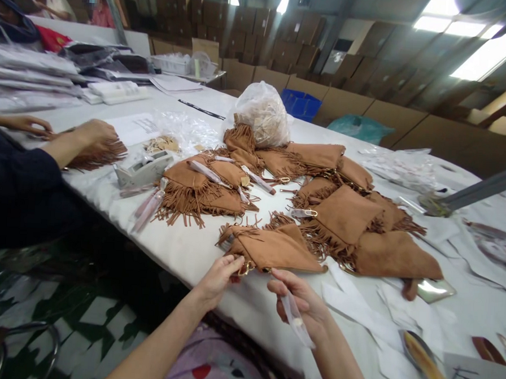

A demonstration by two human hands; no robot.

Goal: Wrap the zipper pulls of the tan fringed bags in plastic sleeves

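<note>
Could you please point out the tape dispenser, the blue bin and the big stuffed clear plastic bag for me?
Tape dispenser (145,171): head view, on the side of its grey body.
Blue bin (300,105): head view, on its front wall.
Stuffed clear bag (263,113): head view, on its bulging middle.

A factory workshop: stacked brown cardboard boxes (281,49) line the back, and a long white cloth-covered surface (182,248) carries many tan fringed leather-like bags (349,214).

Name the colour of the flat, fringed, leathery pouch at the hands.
The pouch is tan brown; head view shows it best.
</note>
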